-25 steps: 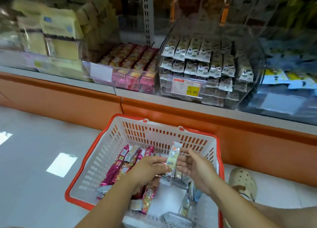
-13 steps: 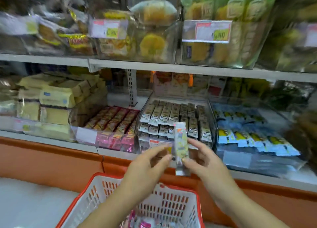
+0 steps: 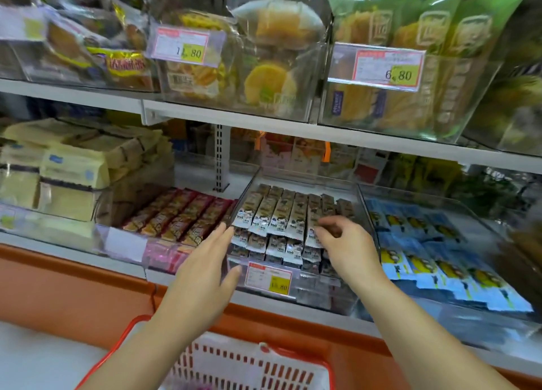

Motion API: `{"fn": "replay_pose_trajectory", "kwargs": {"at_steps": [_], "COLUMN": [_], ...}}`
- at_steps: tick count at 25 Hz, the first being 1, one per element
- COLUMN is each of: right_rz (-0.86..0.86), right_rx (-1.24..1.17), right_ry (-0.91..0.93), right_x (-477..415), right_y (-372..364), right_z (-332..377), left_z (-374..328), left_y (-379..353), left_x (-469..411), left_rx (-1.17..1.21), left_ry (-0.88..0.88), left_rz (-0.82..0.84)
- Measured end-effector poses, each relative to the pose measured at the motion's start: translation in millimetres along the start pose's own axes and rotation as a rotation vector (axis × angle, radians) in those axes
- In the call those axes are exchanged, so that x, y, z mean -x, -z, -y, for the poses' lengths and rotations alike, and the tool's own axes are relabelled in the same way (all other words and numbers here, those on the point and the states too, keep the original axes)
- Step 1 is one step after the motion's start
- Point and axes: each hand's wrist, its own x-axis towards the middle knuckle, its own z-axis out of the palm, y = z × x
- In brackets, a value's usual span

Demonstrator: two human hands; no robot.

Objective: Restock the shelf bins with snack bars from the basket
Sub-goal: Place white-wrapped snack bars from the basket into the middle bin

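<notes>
A clear shelf bin (image 3: 328,290) with a price tag on its front holds rows of grey-and-white snack bars (image 3: 272,213). My right hand (image 3: 346,246) reaches into the bin, its fingers curled round a snack bar (image 3: 312,232) lying on the right-hand rows. Fingers straight, my left hand (image 3: 205,269) touches the bin's front left corner and holds nothing. Below my arms, the red-rimmed white basket (image 3: 296,357) is cut off by the lower edge; its contents are mostly hidden.
A bin of pink-wrapped bars (image 3: 181,216) stands left of the target bin, and blue-and-yellow packets (image 3: 425,260) lie to its right. Pale yellow packs (image 3: 67,178) sit at far left. The upper shelf (image 3: 234,117) carries bins of pastries. An orange base (image 3: 73,290) runs below.
The view rose from the basket to the shelf. The bar held up between both hands has gone into the grey-bar bin under my right hand, and my left hand has moved to the bin's corner.
</notes>
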Motion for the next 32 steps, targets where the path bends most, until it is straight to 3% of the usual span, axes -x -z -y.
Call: {"fn": "replay_pose_trajectory", "kwargs": {"at_steps": [3,5,7,9,12,14,16,24,29,32], "right_rz": [-0.074,-0.210,-0.201,0.037,0.532,0.703,0.768,0.696,0.604,0.602], "right_rx": [0.001,-0.031,-0.140,-0.171,0.020,0.162,0.315,0.410,0.674,0.656], "right_ry": [0.057,0.215,0.340,0.237,-0.146,-0.336,-0.385,-0.495,-0.280,-0.256], "right_x": [10.8,34.1,69.2,105.9,164.5,200.4,224.8,235.5,255.4,267.2], "right_y": [5.0,-0.8,-19.0,-57.9,-129.5,-169.3,-200.7,-280.3,-294.1,-296.2], "right_z": [2.7,7.1,5.1,-17.1,-79.0,-128.2,-165.0,-206.6,-211.5,-207.3], "left_z": [6.1,11.7,16.8,26.3,64.4,96.3,119.4,148.7,149.9,150.1], "left_y": [4.6,7.2,1.7,-16.9,-65.2,-91.1,-107.1,-132.2,-144.0,-145.3], "left_x": [7.6,17.1,27.4,52.5,124.1,171.1,203.6,209.6,207.7,209.9], "left_rx": [0.006,-0.008,-0.004,-0.008,-0.022,-0.036,-0.030,0.050,0.069,0.055], "left_ry": [-0.024,-0.064,-0.103,-0.075,0.110,0.268,0.386,0.629,0.700,0.677], "left_rz": [-0.013,-0.080,-0.153,-0.070,0.304,0.507,0.617,0.616,0.625,0.655]}}
